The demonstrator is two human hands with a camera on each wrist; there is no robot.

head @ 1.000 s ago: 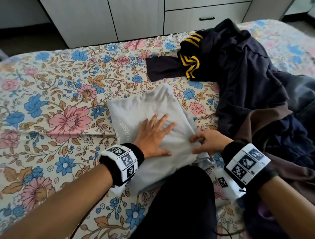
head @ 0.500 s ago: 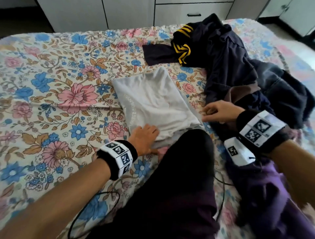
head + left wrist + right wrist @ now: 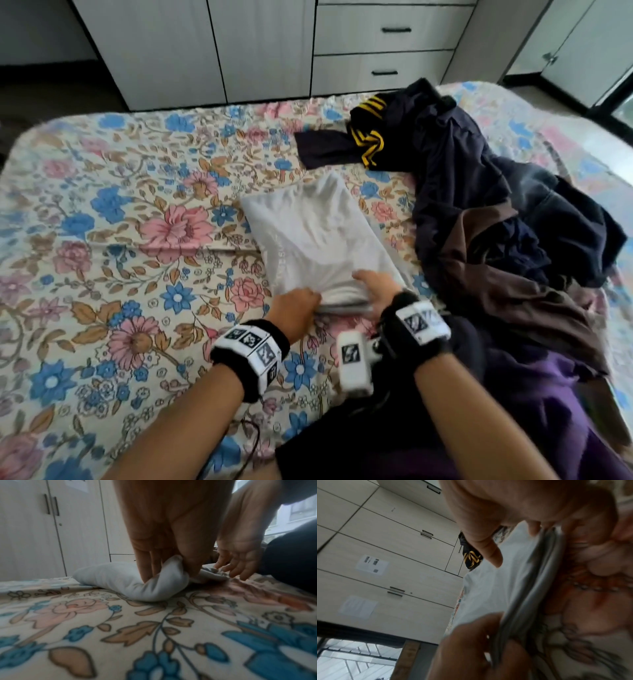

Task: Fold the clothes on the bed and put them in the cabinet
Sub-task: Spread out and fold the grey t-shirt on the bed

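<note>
A grey shirt (image 3: 318, 236), folded into a rectangle, lies mid-bed on the floral bedspread (image 3: 137, 240). My left hand (image 3: 299, 305) is at its near left corner. In the left wrist view the fingers and thumb pinch a bunched fold of that shirt (image 3: 111, 577). My right hand (image 3: 375, 291) is at the near edge beside it, thumb over the top layer and fingers under the stacked layers (image 3: 544, 574). The near edge is lifted slightly off the bed. A heap of dark unfolded clothes (image 3: 479, 212) lies to the right. The cabinet (image 3: 260, 51) stands beyond the bed.
A navy garment with yellow stripes (image 3: 368, 150) lies at the far side of the heap. A brown piece (image 3: 507, 291) and purple cloth (image 3: 548, 394) lie near my right arm. Drawers (image 3: 383, 51) adjoin the cabinet doors. My black-trousered knee (image 3: 376, 445) rests on the bed.
My right hand came from the shirt's right side to its near edge beside the left hand. Both hands now hold that edge, which has bunched and lifted.
</note>
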